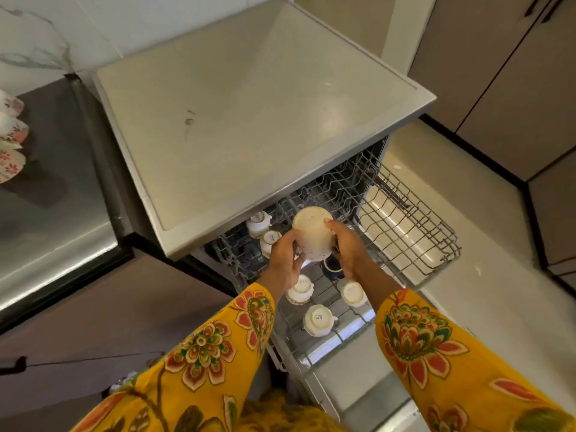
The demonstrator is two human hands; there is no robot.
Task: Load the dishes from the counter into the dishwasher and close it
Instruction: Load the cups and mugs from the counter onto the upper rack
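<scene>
Both hands (285, 260) (346, 247) grip the inverted bowl (312, 233) above the rack (405, 226); it should seat between tines, clear of adjacent cups (319, 319).

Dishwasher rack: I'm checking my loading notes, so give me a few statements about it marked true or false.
1. Both hands hold the cream bowl upside down over the rack. True.
2. The white cups in the rack sit mouth up. False: their bases face up.
3. The dishwasher is closed. False: the rack is pulled out.
4. Floral dishes remain on the counter at left. True.
</scene>
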